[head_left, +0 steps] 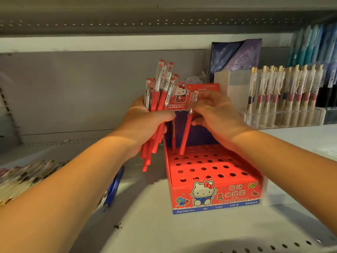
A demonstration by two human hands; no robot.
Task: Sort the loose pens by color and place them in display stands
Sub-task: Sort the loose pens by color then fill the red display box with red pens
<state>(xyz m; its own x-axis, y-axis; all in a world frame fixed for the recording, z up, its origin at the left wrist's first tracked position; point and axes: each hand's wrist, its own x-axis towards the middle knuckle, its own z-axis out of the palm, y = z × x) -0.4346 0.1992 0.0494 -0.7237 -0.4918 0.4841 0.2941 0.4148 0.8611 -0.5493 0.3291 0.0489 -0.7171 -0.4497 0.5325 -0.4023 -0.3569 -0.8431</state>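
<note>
Red pen (pixel 186 136) is pinched by right hand (pixel 217 112), tip at a back-row hole of the stand (pixel 235 199), beside a seated pen (pixel 173 141). Bundle (pixel 158 99) is gripped in left hand (pixel 145 121). Pen is best held upright and pushed straight down.

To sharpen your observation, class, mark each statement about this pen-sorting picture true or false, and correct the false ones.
1. The left hand grips a bundle of red pens. True.
2. The right hand holds nothing. False: it pinches one red pen, whose lower end is at a back-row hole of the red stand.
3. Every hole in the red stand is filled. False: most holes are empty.
4. A blue pen lies on the shelf, left of the red stand. True.
</note>
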